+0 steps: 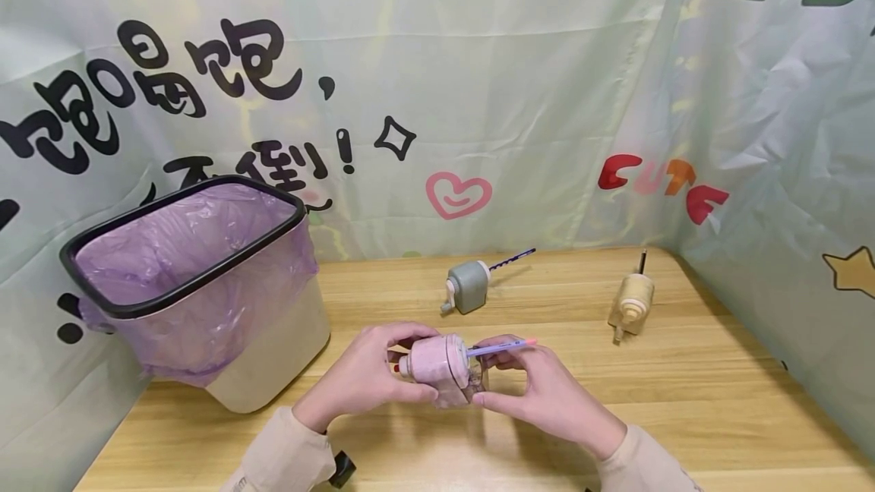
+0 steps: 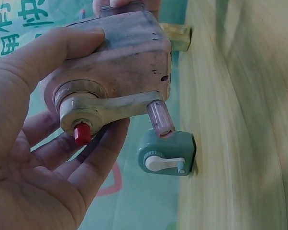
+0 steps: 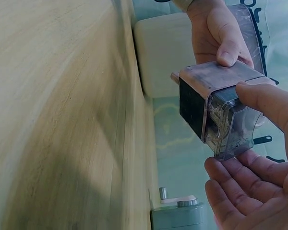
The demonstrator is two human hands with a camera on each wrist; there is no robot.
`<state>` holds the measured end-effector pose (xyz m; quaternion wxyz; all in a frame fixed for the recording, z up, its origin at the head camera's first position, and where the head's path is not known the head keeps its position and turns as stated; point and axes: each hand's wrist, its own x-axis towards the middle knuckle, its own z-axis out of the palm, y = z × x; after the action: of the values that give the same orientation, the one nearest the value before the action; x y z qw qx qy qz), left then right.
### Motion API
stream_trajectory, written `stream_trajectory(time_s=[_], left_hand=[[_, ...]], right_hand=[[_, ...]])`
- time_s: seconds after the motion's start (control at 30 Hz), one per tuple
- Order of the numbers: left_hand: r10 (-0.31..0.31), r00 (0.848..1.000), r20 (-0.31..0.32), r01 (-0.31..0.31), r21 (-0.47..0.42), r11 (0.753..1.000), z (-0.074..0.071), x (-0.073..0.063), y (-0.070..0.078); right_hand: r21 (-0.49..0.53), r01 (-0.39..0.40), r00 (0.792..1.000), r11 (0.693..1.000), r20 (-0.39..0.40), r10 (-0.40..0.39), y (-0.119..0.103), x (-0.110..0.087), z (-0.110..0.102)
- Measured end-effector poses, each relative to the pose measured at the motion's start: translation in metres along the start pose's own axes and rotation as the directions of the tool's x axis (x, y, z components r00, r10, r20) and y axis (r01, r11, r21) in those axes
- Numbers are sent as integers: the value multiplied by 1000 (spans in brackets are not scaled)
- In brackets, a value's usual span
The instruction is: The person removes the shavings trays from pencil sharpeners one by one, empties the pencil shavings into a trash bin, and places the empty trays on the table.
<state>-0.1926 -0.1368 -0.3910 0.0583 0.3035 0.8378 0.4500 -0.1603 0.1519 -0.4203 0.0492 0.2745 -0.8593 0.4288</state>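
Observation:
A pink crank pencil sharpener (image 1: 434,359) is held up over the table, a lilac pencil (image 1: 502,347) with a pink end sticking out of its front. My left hand (image 1: 372,374) grips its body from the left, thumb along one side and fingers beneath or behind. In the left wrist view the crank handle (image 2: 127,106) and a red knob (image 2: 81,134) face the palm. My right hand (image 1: 543,389) holds the clear shavings drawer (image 3: 240,127) between thumb and fingers. The drawer stands partly out of the body, with shavings inside.
A grey-green sharpener (image 1: 470,287) with a dark blue pencil (image 1: 513,259) stands behind the hands. Further right is a yellow sharpener (image 1: 632,306) with a dark pencil (image 1: 642,261). A bin (image 1: 273,344) lined with a purple bag (image 1: 198,238) stands left. A printed curtain (image 1: 547,97) hangs behind.

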Motion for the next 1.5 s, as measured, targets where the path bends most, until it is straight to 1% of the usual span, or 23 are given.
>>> stream_trajectory(time_s=[0.17,0.27,0.47,0.57,0.7,0.83,1.1,1.27,1.5], left_hand=[[4,1000,-3,-4,7,1000,-1,0,-2],[3,1000,-8,-3,29,1000,-2,0,-3],[2,1000,-18,-1,67,998,-5,0,-4],[-2,1000,-19,3,75,997,-6,1,-4],[-5,1000,-19,7,74,997,-8,1,-5],[-9,1000,-25,10,72,997,-8,1,-5],[-12,999,-32,15,81,997,-9,2,-8],[-12,999,-33,15,78,997,-10,2,-9],[-33,999,-34,35,68,997,-11,1,-9]], right_hand=[[8,4,1000,1000,2,-4,1,1,-1],[6,4,1000,1000,-1,-4,1,0,-2],[-7,-32,999,999,-16,31,0,0,-5],[-14,-25,999,1000,-19,25,2,0,-5],[-22,-6,1000,1000,-29,5,4,1,-5],[-34,-7,999,999,-40,6,4,2,-5],[-55,-37,999,998,-41,35,3,2,-8],[-52,-72,997,996,-36,70,2,1,-9],[-52,-88,995,995,-42,86,3,2,-11]])
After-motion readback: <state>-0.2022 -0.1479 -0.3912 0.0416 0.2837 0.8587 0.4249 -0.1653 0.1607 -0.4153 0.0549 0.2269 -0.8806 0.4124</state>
